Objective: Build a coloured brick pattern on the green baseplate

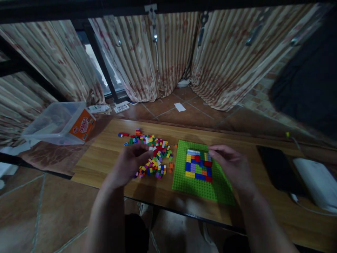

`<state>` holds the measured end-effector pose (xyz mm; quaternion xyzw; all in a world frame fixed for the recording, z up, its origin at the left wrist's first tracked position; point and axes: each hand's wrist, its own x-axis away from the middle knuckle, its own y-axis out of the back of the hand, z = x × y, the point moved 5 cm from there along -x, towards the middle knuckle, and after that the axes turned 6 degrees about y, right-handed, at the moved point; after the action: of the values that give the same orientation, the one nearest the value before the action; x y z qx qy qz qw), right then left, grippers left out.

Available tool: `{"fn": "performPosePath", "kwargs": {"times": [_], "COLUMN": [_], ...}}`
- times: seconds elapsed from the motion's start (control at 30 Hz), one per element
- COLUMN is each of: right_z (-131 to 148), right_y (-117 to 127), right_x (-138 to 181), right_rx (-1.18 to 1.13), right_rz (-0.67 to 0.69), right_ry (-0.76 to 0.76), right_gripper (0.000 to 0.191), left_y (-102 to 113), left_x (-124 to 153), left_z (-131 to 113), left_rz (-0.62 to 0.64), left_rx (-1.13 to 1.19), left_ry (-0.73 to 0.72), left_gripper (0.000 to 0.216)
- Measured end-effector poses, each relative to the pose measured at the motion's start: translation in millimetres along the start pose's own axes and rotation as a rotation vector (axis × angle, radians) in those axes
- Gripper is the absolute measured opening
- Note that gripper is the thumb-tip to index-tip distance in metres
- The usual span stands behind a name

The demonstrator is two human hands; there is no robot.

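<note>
My left hand [130,161] hovers over the left side of a pile of small coloured toy bricks [159,151], thumb and forefinger pinched on what looks like a small white brick [151,149]. A green studded baseplate [181,175] lies to the right of the pile. Built on it is a flat, roughly square patch of bricks [193,168] in blue, yellow, red, white and purple, with some green showing inside. At the patch's upper right corner is my right hand [231,163], its thumb and forefinger together. Whatever sits between those fingertips is too small to make out.
Everything stands on a long wooden table [102,154]. A clear plastic bin [55,123] with an orange label is at the left. Toward the right end lie a black phone-like slab [279,170] and a white device [316,179] with a cable. Striped curtains [168,59] hang behind.
</note>
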<state>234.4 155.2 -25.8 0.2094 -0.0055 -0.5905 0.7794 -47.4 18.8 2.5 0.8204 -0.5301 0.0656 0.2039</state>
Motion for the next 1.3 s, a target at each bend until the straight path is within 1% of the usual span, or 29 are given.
{"fn": "performPosePath", "kwargs": {"times": [0.07,0.13,0.2,0.27,0.43,0.57,0.67,0.77,0.9,0.97,1.1,1.3], "right_z": [8.0,14.7,20.0,22.5,17.8,18.3,17.0,9.9,-4.0,-10.0,-16.0,-17.7], "right_y": [-11.8,-20.9,-25.8,-26.3,-17.3,-14.5,-10.0,-0.3,15.4,18.8,15.2,5.7], "right_x": [4.9,10.3,14.7,17.4,18.7,20.4,20.2,18.1,15.5,15.6,17.9,19.4], "right_rx": [-0.023,-0.036,-0.046,-0.044,0.017,0.062,0.113,0.181,0.324,0.376,0.403,0.429], "right_rz": [0.136,0.256,0.336,0.369,0.334,0.375,0.379,0.359,0.312,0.317,0.354,0.350], "right_ry": [0.051,0.086,0.128,0.165,0.169,0.200,0.209,0.198,0.210,0.222,0.266,0.318], "right_gripper": [0.022,0.026,0.029,0.029,0.034,0.027,0.027,0.026,0.027,0.028,0.031,0.029], "left_y": [-47.4,-88.0,-115.1,-128.1,-138.5,-146.8,-151.7,-149.2,-137.6,-135.0,-137.7,-142.6], "left_x": [-4.0,-7.1,-8.6,-9.8,-12.6,-13.4,-13.4,-16.2,-23.8,-27.1,-30.5,-26.0], "left_z": [-2.0,-0.7,0.9,1.3,0.8,1.5,1.8,1.3,1.5,3.2,10.1,12.8], "left_rz": [0.144,0.270,0.368,0.411,0.474,0.475,0.476,0.437,0.320,0.304,0.351,0.436], "left_rx": [0.183,0.269,0.323,0.346,0.318,0.329,0.314,0.275,0.253,0.226,0.117,-0.055], "left_ry": [0.015,0.035,0.050,0.058,0.079,0.086,0.087,0.071,0.034,0.009,-0.038,-0.111], "left_gripper": [0.020,0.025,0.031,0.034,0.035,0.031,0.026,0.023,0.019,0.020,0.024,0.023]}}
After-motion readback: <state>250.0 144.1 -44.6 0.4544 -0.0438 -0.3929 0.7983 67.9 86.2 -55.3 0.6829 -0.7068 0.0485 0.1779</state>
